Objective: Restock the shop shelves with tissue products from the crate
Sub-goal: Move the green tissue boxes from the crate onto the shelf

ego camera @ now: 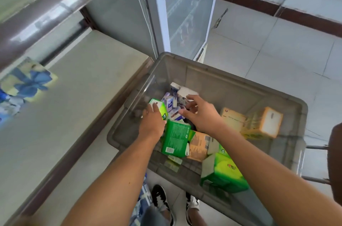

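A: Take the crate (212, 76) as the marker. What lies left of it?

B: The shelf (79, 85), mostly bare, with a blue-and-yellow flowered pack (27, 81) lying at its far left end, well apart from the crate. That shelf is where the stock should go, I judge.

A: And inside the crate, starting from its left wall?

B: The left hand (152, 120) is down by that wall, its fingers laid over a small light-green tissue pack (159, 107). Whether the thumb has curled under it I cannot tell; the hand hides that side.

A: Next along?

B: A heap of small purple-and-white pocket packs (172, 103) in the crate's far left corner. The right hand (199, 113) hovers just over them, fingers spread and loosely bent, holding nothing.

A: So which hand is nearer what?

B: Left hand on the green pack, right hand over the purple heap. Both piles lie ahead of the hands, toward the crate's far wall.

A: Nearer the person?

B: A dark green pack (175, 138) lies between the forearms, long axis running away from the body, beside an orange pack (199, 145).

A: And the crate's right side?

B: A bright green bundle (227, 172) by the near wall, tan boxes (262, 122) by the right wall.
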{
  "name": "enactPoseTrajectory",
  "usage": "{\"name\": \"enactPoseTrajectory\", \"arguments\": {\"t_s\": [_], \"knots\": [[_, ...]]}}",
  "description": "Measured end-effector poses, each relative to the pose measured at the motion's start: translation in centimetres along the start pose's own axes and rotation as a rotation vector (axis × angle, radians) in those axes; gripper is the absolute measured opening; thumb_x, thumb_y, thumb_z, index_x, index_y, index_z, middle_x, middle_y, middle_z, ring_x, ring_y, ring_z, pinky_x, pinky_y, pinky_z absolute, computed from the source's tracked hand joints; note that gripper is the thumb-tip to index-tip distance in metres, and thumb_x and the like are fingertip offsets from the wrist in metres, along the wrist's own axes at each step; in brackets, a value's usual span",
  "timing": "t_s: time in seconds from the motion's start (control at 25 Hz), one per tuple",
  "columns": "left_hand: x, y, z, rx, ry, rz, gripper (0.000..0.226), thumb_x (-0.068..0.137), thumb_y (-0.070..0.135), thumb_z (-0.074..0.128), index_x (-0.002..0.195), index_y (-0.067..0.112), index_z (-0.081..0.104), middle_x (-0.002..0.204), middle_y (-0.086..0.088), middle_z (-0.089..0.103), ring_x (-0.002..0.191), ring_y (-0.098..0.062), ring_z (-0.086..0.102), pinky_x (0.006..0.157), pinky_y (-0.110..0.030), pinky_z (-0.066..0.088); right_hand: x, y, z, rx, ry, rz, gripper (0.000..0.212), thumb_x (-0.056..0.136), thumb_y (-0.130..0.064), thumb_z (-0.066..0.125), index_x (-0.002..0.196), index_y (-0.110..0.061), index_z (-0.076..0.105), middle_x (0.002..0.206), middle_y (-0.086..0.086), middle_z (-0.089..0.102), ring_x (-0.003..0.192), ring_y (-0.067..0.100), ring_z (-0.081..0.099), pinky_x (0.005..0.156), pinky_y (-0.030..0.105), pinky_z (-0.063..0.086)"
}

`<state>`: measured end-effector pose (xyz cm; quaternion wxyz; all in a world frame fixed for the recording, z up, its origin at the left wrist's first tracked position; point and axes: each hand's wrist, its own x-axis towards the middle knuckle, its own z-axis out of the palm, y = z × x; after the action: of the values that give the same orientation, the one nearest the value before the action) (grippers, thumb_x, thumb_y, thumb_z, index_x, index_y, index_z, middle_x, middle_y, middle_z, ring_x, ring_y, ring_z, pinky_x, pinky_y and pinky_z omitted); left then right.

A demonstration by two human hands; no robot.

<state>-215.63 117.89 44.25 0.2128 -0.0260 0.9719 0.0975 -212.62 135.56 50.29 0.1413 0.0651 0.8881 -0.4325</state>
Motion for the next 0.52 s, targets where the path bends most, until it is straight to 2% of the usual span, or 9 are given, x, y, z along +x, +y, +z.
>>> {"name": "enactPoseTrajectory", "arguments": {"t_s": [0.08, 0.12, 0.2, 0.28, 0.36, 0.44, 0.52], "knots": [[0.2, 0.0, 0.6, 0.031, 0.092, -0.046, 0.085, 0.088, 0.032, 0.067, 0.149, 0.001, 0.017, 0.143, -0.019, 0.032, 0.13, -0.033, 0.034, 0.103, -0.038, 0.038, -0.1, 0.2, 0.3, 0.011, -0.01, 0.005, 0.056, 0.088, -0.042, 0.065, 0.135, -0.021, 0.045, 0.097, -0.014, 0.057, 0.079, -0.002, 0.057, 0.089, 0.029, 0.048], [0.2, 0.0, 0.6, 0.047, 0.124, -0.064, 0.082, 0.085, 0.032, 0.071, 0.145, 0.0, 0.026, 0.136, -0.019, 0.037, 0.125, -0.033, 0.038, 0.1, -0.037, 0.039, -0.2, 0.4, 0.4, 0.014, -0.015, 0.006, 0.056, 0.088, -0.041, 0.065, 0.136, -0.02, 0.045, 0.098, -0.013, 0.057, 0.079, -0.001, 0.057, 0.086, 0.028, 0.049], [0.0, -0.2, 0.1, 0.024, 0.159, -0.073, 0.063, 0.08, 0.026, 0.075, 0.13, 0.005, 0.043, 0.127, -0.018, 0.044, 0.117, -0.033, 0.043, 0.097, -0.038, 0.041, -0.4, 0.7, 0.4, 0.001, -0.027, -0.002, 0.058, 0.088, -0.041, 0.065, 0.138, -0.02, 0.044, 0.102, -0.011, 0.058, 0.084, 0.005, 0.059, 0.082, 0.027, 0.049], [-0.6, -0.4, -0.9, -0.084, 0.173, -0.06, 0.049, 0.079, 0.016, 0.073, 0.121, 0.009, 0.049, 0.124, -0.017, 0.044, 0.116, -0.034, 0.042, 0.093, -0.039, 0.043, -0.5, 0.8, 0.2, -0.019, -0.046, 0.003, 0.058, 0.088, -0.041, 0.065, 0.138, -0.021, 0.043, 0.106, -0.009, 0.059, 0.088, 0.008, 0.06, 0.082, 0.026, 0.048], [-1.6, -0.4, -2.3, -0.161, 0.193, -0.017, 0.047, 0.081, 0.014, 0.069, 0.123, 0.013, 0.048, 0.126, -0.016, 0.046, 0.117, -0.034, 0.042, 0.09, -0.04, 0.044, -0.5, 0.3, -0.5, -0.035, -0.05, 0.004, 0.056, 0.088, -0.038, 0.065, 0.137, -0.021, 0.045, 0.107, -0.008, 0.061, 0.09, 0.01, 0.061, 0.086, 0.027, 0.047], [-2.6, -0.2, -3.9, -0.208, 0.245, 0.034, 0.049, 0.082, 0.022, 0.069, 0.126, 0.015, 0.048, 0.124, -0.013, 0.053, 0.116, -0.033, 0.047, 0.088, -0.042, 0.045, -0.5, -0.6, -1.5, -0.038, -0.029, -0.004, 0.054, 0.088, -0.035, 0.066, 0.136, -0.02, 0.046, 0.111, -0.004, 0.064, 0.09, 0.011, 0.061, 0.085, 0.025, 0.045], [-3.6, -0.1, -6.6, -0.369, 0.29, 0.049, 0.057, 0.081, 0.032, 0.072, 0.13, 0.014, 0.05, 0.122, -0.013, 0.062, 0.113, -0.031, 0.056, 0.089, -0.039, 0.047, -0.4, -1.8, -2.8, -0.038, -0.001, -0.022, 0.055, 0.088, -0.036, 0.066, 0.136, -0.019, 0.046, 0.12, 0.0, 0.063, 0.094, 0.013, 0.06, 0.081, 0.022, 0.041]]}}
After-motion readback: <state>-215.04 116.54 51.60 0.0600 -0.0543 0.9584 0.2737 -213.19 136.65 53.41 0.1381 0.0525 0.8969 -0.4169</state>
